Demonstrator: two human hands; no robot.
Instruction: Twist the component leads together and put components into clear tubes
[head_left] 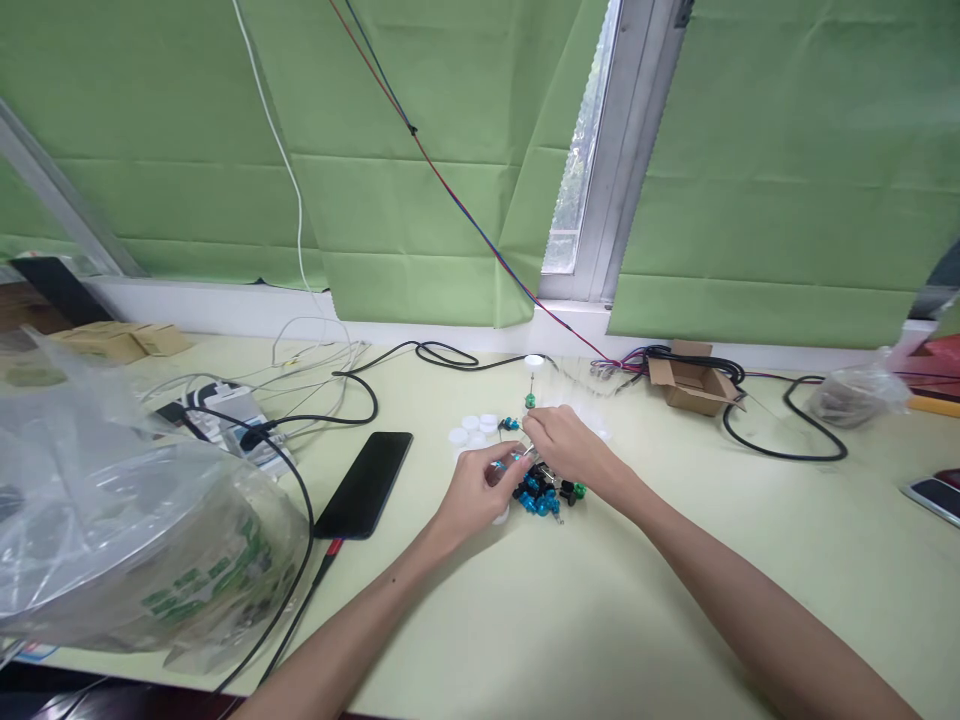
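Note:
My left hand (474, 490) pinches one end of a small shiny metal piece (530, 451) between thumb and fingers. Close against it, my right hand (568, 446) is closed with its fingertips turned toward the same piece; what lies inside them is hidden. Below the hands is a pile of small blue, black and green parts (541, 497), some with metal pins. White round caps (474, 430) lie behind my left hand, and a few blue pieces (509, 424) are beside them. A green piece with a thin metal pin (530, 400) stands just beyond my right fingers.
To the left lie a black phone (365, 487) with a cable and a large clear plastic bag (150, 560). Black cables (442, 355) run along the back. An open cardboard box (694, 388) stands back right; another phone (936, 497) is at the right edge.

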